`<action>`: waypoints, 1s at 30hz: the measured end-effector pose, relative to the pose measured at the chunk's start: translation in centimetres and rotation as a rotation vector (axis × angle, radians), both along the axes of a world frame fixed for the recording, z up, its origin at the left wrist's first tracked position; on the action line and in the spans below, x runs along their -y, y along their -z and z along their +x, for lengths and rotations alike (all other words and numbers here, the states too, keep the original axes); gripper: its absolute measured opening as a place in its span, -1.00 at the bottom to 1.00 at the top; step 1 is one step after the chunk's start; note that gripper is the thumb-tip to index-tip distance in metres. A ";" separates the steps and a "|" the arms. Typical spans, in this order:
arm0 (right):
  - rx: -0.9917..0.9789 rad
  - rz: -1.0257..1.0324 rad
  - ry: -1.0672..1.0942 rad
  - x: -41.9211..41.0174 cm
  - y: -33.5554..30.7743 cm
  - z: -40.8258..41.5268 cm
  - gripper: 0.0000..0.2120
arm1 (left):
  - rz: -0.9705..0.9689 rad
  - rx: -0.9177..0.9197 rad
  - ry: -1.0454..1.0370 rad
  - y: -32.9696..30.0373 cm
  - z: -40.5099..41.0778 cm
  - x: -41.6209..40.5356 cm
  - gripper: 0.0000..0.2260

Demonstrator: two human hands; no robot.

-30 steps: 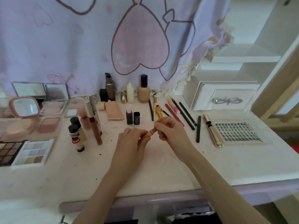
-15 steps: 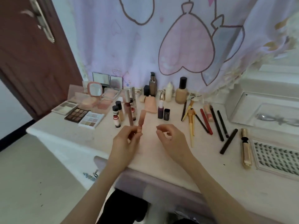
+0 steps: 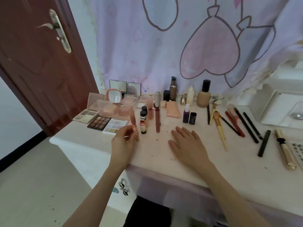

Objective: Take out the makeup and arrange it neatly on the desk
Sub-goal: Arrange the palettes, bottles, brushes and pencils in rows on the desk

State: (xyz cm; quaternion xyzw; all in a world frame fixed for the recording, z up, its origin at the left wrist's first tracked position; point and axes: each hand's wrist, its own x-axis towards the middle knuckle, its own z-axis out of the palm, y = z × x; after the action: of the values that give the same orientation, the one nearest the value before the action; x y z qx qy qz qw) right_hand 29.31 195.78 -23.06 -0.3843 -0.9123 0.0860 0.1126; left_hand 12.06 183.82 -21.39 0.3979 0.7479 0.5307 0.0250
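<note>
My left hand (image 3: 124, 141) holds a slim pink lip tube (image 3: 133, 121) upright just left of a row of standing tubes and small bottles (image 3: 143, 122), among them a tall dark-red lip gloss (image 3: 157, 117). My right hand (image 3: 186, 142) lies flat, palm down, on the pale desk (image 3: 213, 161), fingers spread and holding nothing. Eyeshadow palettes (image 3: 100, 122) and pink compacts (image 3: 113, 102) sit at the left. Foundation bottles (image 3: 203, 94) stand at the back.
Pencils and brushes (image 3: 236, 123) lie fanned at the right, beside a gold tube (image 3: 285, 151) and a lash tray at the frame edge. A white box (image 3: 278, 108) sits at the far right. A brown door (image 3: 41, 63) stands left; a heart-print curtain hangs behind.
The view has swung left and the door came into sight. My right hand let go of the pink tube and dropped flat on the desk; my left hand carried the tube left toward the standing row.
</note>
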 end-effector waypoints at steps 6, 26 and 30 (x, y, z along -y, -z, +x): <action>0.012 -0.006 0.011 0.3 -0.2 -0.1 -0.51 | -0.013 -0.012 0.064 0.6 -0.3 -0.8 -0.83; -0.026 0.012 0.020 0.4 -0.1 0.1 -0.53 | -0.055 -0.052 0.096 0.7 2.8 -2.7 -0.88; -0.030 0.015 0.019 0.5 0.0 0.1 -0.53 | -0.047 -0.053 0.105 0.7 3.2 -2.9 -0.87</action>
State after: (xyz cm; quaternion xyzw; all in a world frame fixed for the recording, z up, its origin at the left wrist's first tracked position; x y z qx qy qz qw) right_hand 29.40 195.33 -23.03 -0.3909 -0.9074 0.0838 0.1300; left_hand 15.23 186.76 -22.08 0.4497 0.7387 0.5003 0.0424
